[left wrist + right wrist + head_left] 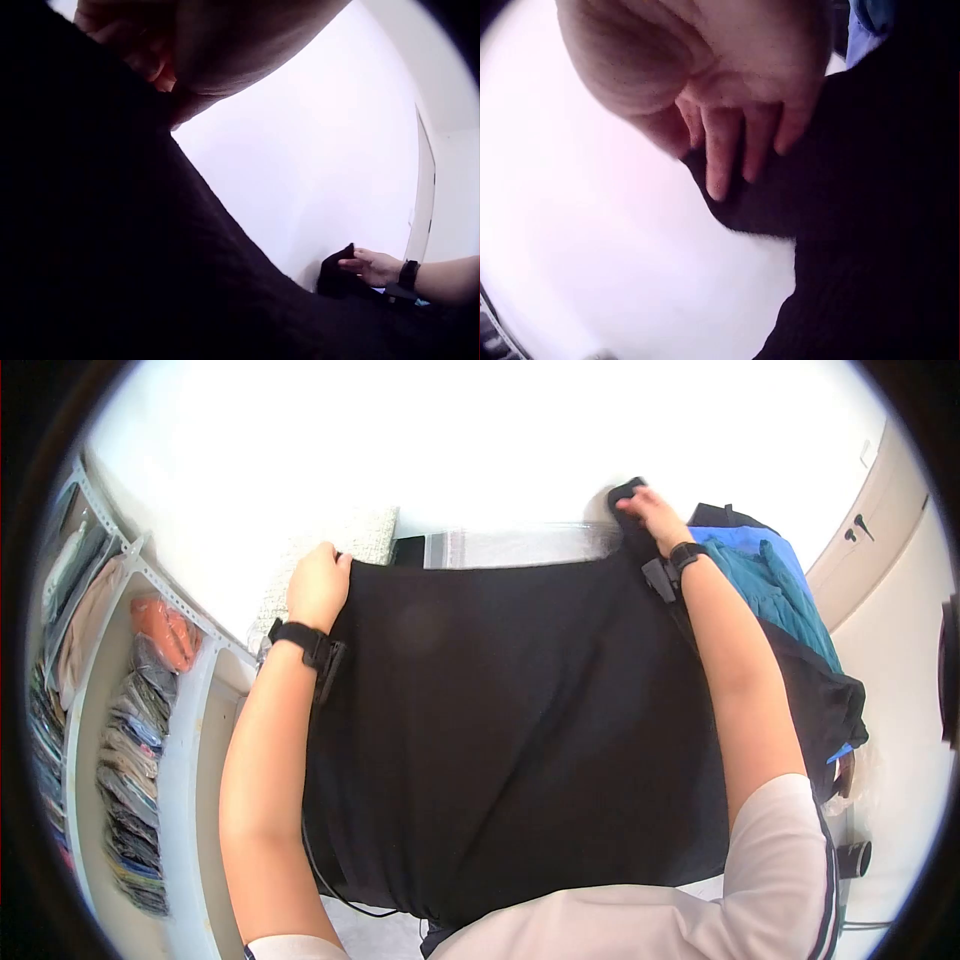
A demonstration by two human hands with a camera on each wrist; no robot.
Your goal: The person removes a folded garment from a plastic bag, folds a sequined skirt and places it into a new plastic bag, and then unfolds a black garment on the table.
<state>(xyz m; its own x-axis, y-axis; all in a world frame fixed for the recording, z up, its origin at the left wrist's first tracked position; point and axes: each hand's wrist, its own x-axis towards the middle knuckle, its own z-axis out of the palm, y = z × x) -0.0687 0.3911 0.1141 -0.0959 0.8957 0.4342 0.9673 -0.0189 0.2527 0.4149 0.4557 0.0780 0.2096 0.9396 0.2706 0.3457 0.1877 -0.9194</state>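
A wide piece of black fabric (500, 710) is stretched between both hands, hiding most of the table behind it. My left hand (319, 588) pinches its upper left corner; the left wrist view has the thumb and fingers (142, 60) gripping the cloth edge. At the upper right, my right hand (655, 520) holds another edge, where a flap of the fabric stands up above the fingers. In the right wrist view the right hand (712, 75) has its thumb and index finger on the cloth, with the other fingers hanging along it.
Metal shelves (190, 690) on the left hold several plastic-bagged folded garments (135, 780). Behind the fabric lie a clear plastic bag (520, 545) and a white textured cloth (370, 535). Teal and blue clothes (770, 590) are piled at the right. A door (860, 540) stands beyond.
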